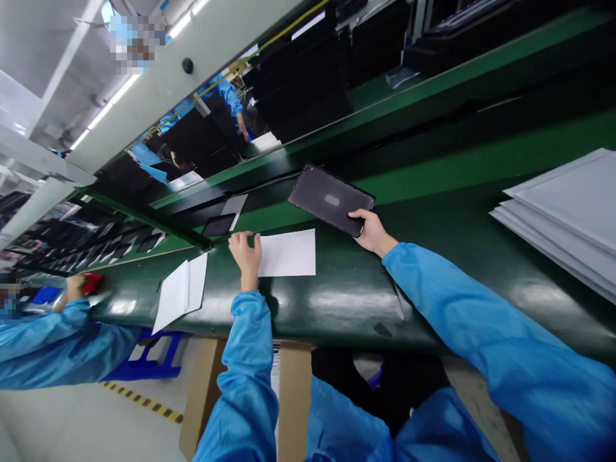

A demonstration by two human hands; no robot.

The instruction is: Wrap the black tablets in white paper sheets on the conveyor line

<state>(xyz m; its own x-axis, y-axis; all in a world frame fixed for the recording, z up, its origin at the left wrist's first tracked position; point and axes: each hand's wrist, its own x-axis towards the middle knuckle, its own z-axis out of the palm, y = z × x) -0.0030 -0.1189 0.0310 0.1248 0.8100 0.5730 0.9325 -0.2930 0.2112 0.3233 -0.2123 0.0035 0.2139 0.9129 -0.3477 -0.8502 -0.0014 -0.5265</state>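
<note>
Green glossy bench (pixel 332 314); white rectangular sheet (pixel 289 253) flat on it. Left hand (pixel 246 253): thumb and fingers parted, at sheet's 9 o'clock edge, contact unclear. Right hand (pixel 370 232) pinches dark-grey rectangular panel (pixel 317 192) at sheet's 1 o'clock. Farther, 10 o'clock: black flat tablet-shaped piece (pixel 219 224).

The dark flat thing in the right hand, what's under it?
Green surface shows around the dark flat thing in the right hand; whatever is directly underneath is covered.

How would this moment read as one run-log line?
right hand: holding tablet | left hand: at left end of sheet | stack: far right
</note>
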